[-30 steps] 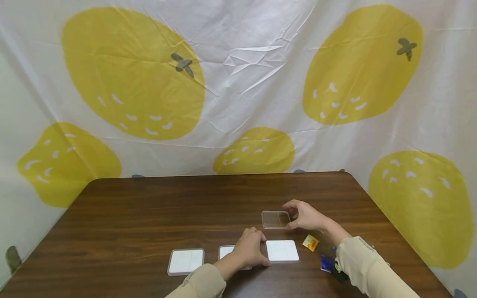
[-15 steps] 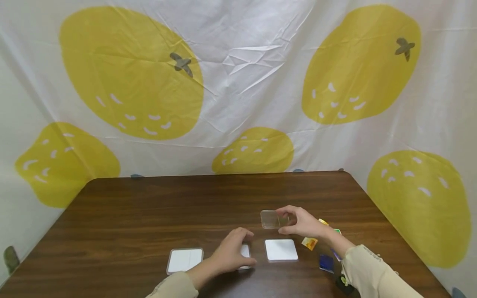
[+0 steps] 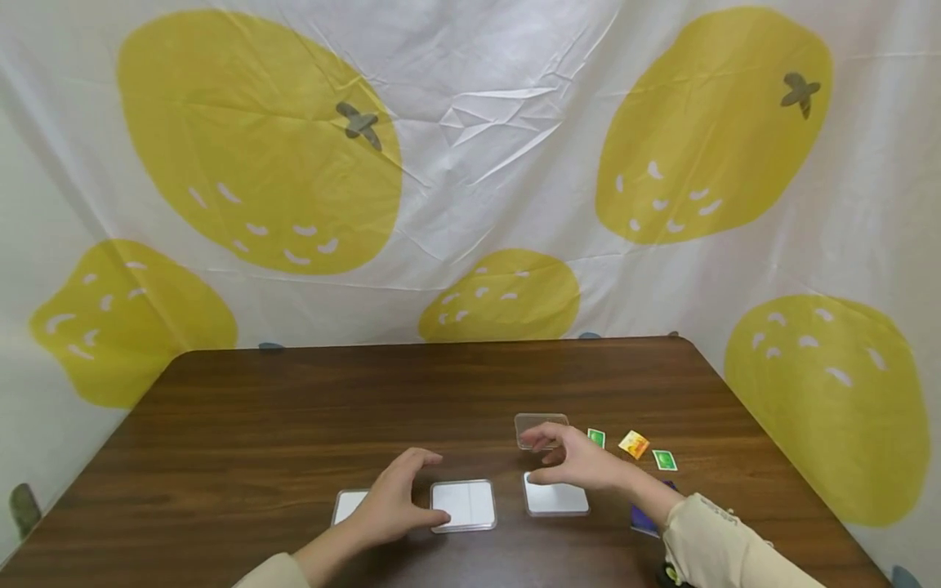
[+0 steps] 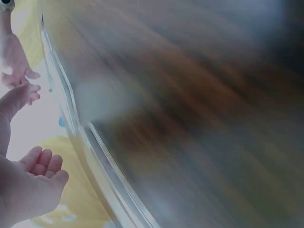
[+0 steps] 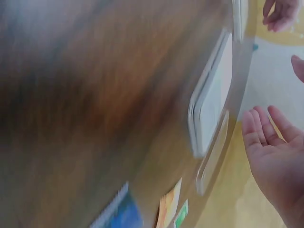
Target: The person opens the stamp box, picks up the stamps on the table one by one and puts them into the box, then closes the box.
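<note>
Three flat clear cases with white insides lie in a row: a left case (image 3: 347, 505), a middle case (image 3: 470, 505) and a right case (image 3: 559, 501). Between the left and middle ones is my left hand (image 3: 393, 500), thumb and fingers spread with nothing held; it hides part of the left case. My right hand (image 3: 581, 464) hovers over the far edge of the right case, fingers loosely bent and holding nothing. Behind its fingers lies a clear flat lid or tray (image 3: 531, 421), partly covered. The right wrist view shows that hand's fingers (image 5: 259, 128) apart from the case.
Small green cards (image 3: 665, 460), an orange-yellow card (image 3: 634, 444) and a dark blue packet (image 3: 644, 523) lie on the right of the brown wooden table (image 3: 294, 425). A dark round object with green (image 3: 669, 574) is partly under the right sleeve. A lemon-print cloth (image 3: 500, 163) hangs behind.
My left hand has moved left, from beside the right case to the left case, uncovering the middle one. My right hand has moved left and nearer, from the clear piece's edge to above the right case.
</note>
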A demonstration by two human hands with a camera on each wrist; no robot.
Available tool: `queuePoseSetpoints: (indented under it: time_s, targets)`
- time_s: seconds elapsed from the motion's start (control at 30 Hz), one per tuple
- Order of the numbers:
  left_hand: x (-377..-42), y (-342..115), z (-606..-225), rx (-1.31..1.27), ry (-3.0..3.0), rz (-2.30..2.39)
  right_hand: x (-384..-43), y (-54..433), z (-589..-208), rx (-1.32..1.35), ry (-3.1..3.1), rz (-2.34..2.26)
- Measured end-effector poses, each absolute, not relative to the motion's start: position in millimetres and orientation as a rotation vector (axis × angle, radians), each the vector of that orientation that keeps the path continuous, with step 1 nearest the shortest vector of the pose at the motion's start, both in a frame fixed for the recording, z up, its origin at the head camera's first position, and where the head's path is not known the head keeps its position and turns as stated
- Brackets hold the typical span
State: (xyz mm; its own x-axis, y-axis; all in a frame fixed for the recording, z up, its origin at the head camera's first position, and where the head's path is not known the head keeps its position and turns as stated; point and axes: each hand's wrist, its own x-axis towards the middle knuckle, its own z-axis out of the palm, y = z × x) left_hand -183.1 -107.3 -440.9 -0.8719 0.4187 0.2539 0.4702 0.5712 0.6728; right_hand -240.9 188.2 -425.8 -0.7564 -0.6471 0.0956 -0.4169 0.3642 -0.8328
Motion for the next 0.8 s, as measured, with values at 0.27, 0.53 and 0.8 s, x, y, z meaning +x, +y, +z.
queuePoseSetpoints:
  time_s: [0.27, 0.53, 0.8]
  targets:
    - [-179.8, -126.0, -444.5, -0.735, -2.797, -1.158, -218.8, 161.9, -428.0, -0.913, 2.349, -1.430]
    - [-179.2, -127.0, -446.7, -0.830, -2.830, -1.058, -204.0, 137.3, -432.1, -0.865, 2.441, -1.490]
    - [-181.2, -123.9, -448.2, -0.852, -2.845, -1.022, -200.1, 125.5, -439.9, -0.827, 2.521, -1.406]
